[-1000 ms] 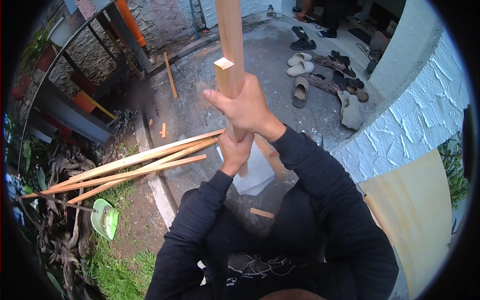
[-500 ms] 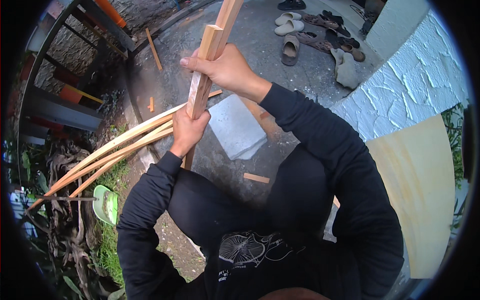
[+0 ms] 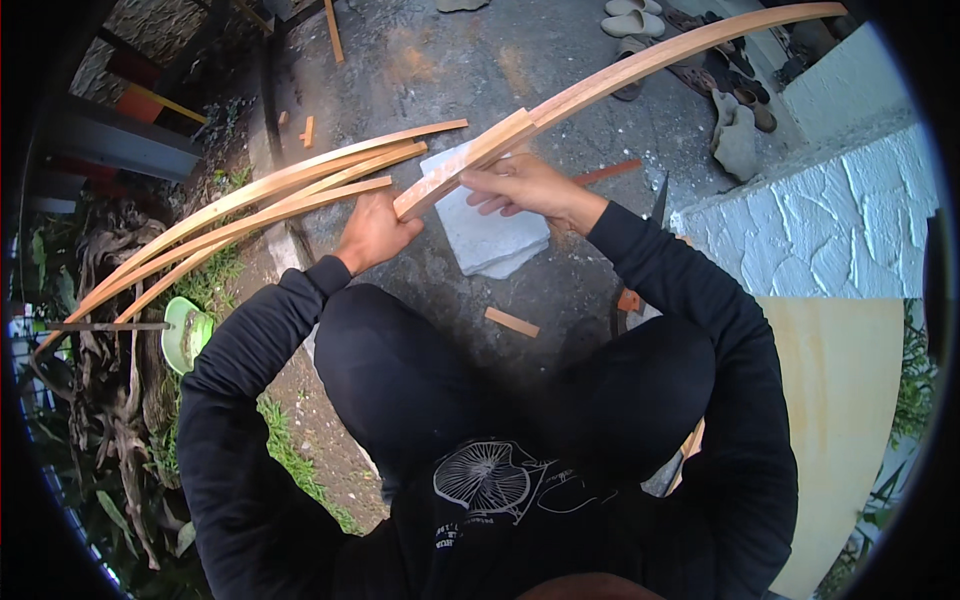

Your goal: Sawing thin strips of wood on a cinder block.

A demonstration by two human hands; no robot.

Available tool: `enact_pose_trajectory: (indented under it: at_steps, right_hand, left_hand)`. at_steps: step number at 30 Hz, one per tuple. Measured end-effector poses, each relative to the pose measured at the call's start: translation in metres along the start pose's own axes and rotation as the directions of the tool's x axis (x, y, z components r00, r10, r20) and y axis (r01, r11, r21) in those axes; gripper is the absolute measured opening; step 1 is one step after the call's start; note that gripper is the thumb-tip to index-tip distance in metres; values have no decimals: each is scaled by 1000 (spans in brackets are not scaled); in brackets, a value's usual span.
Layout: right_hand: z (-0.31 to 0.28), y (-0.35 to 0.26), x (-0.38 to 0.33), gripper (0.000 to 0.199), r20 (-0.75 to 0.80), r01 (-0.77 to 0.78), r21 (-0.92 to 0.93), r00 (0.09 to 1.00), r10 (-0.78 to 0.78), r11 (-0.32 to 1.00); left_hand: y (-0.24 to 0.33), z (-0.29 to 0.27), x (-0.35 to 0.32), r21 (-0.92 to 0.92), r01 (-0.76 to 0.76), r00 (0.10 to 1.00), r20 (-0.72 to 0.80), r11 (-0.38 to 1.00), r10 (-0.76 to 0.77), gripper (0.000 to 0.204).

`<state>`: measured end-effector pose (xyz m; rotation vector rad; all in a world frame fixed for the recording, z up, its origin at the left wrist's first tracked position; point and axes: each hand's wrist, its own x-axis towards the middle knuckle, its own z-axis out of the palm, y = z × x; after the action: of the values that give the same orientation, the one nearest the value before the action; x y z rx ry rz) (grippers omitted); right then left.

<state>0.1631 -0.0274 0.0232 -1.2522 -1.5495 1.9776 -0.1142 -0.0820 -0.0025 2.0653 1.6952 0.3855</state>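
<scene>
Two light-brown wooden strips, one long point(image 3: 680, 48) and one short point(image 3: 465, 160), lie against each other and slant up to the far right. My left hand point(image 3: 378, 232) is closed at their near end; its fingertips are partly hidden. My right hand point(image 3: 530, 190) grips them farther along, thumb on the side and fingers curled beneath. Below the strips a grey-white stone slab point(image 3: 490, 235) lies on the ground, partly covered by them. Several more long strips point(image 3: 270, 190) lie to the left, their ends close to my left hand.
A small wood offcut point(image 3: 512, 321) lies before my knees. At the left stand a green container point(image 3: 187, 335) and gnarled roots point(image 3: 120, 400). Shoes point(image 3: 632, 22) sit at the far right, near a textured white wall point(image 3: 800, 215). A pale board point(image 3: 835, 400) stands at right.
The paired strips have swung from nearly upright to a slant toward the far right. My right hand has moved right and lower. My view has shifted, bringing the ground things into other places.
</scene>
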Motion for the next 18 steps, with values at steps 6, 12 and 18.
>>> enact_pose_trajectory:
  at_steps: [6,12,18]
  right_hand:
    - [-32,75,-37,27,29,349,-811,825,-564,469]
    - [-61,114,-34,20,-33,343,-875,662,-748,342]
    - [-61,194,-86,17,-429,117,-687,732,-529,717]
  left_hand:
    - [-25,43,-16,75,183,969,154,980,-193,36]
    - [-54,79,-21,253,288,912,222,924,-345,39]
    - [-61,92,14,290,240,920,237,927,-312,42]
